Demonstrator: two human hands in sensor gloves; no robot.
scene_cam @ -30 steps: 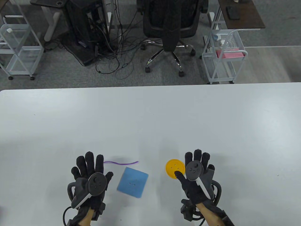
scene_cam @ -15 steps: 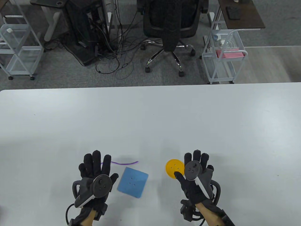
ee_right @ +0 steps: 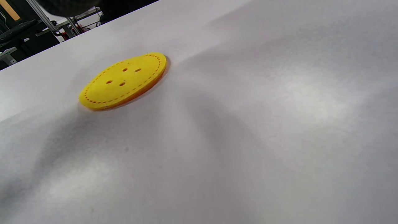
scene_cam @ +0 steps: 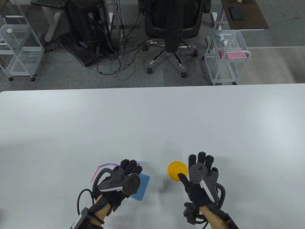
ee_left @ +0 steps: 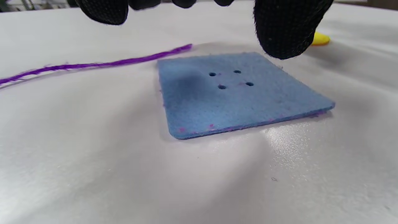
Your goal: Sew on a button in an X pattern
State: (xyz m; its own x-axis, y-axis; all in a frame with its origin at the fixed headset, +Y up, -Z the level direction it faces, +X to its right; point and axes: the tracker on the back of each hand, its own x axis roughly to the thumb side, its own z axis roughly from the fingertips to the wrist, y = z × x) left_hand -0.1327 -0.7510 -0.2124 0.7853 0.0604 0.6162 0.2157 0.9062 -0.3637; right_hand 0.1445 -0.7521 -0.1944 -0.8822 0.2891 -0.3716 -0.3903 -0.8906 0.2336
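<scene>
On the table — one button, one felt square, one thread; fingers spread, empty

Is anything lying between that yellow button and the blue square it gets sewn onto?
Nothing visible does. Only bare table separates the yellow button from the blue felt square; the purple thread lies off to the square's far side.
</scene>
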